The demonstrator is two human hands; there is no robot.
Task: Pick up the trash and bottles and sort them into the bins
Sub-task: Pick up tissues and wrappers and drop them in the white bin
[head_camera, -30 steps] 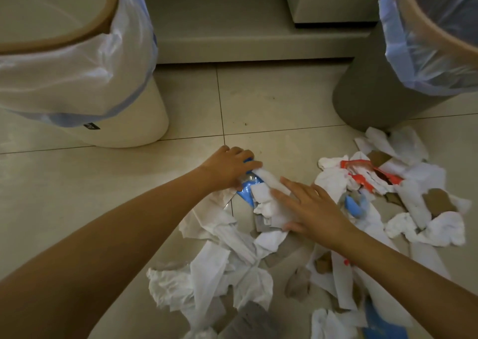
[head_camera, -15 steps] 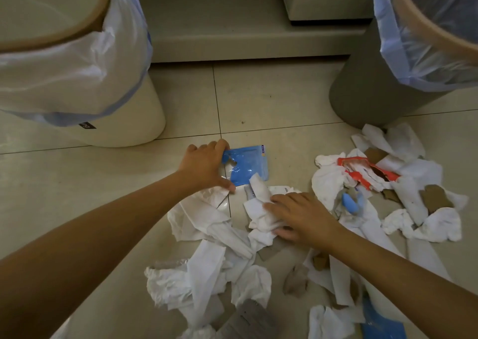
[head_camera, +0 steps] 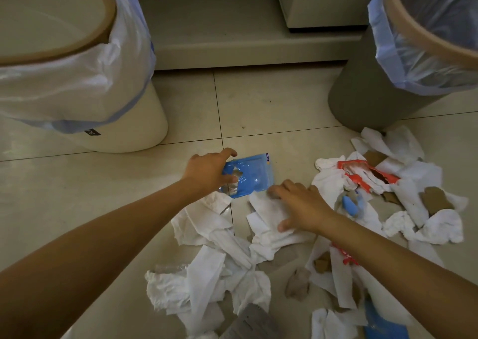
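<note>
A blue plastic wrapper (head_camera: 252,174) lies at the top of the trash pile, and my left hand (head_camera: 207,171) pinches its left edge between thumb and fingers. My right hand (head_camera: 297,204) presses on a heap of white tissues (head_camera: 269,217) just below the wrapper, its fingers curled into the paper. More white tissue (head_camera: 207,281) is scattered toward me. A white bin (head_camera: 124,129) with a white liner stands at the back left. A grey bin (head_camera: 362,100) with a bluish liner stands at the back right.
At the right lie a torn red-and-white wrapper (head_camera: 362,175), brown cardboard scraps (head_camera: 435,200), a small blue scrap (head_camera: 350,205) and more tissue. Another blue wrapper (head_camera: 385,328) lies at the bottom right. A low step (head_camera: 245,51) runs behind the bins.
My left hand pulled the blue wrapper out from under the tissues and now holds it by its left edge. My right hand shifted slightly over the tissue heap.
</note>
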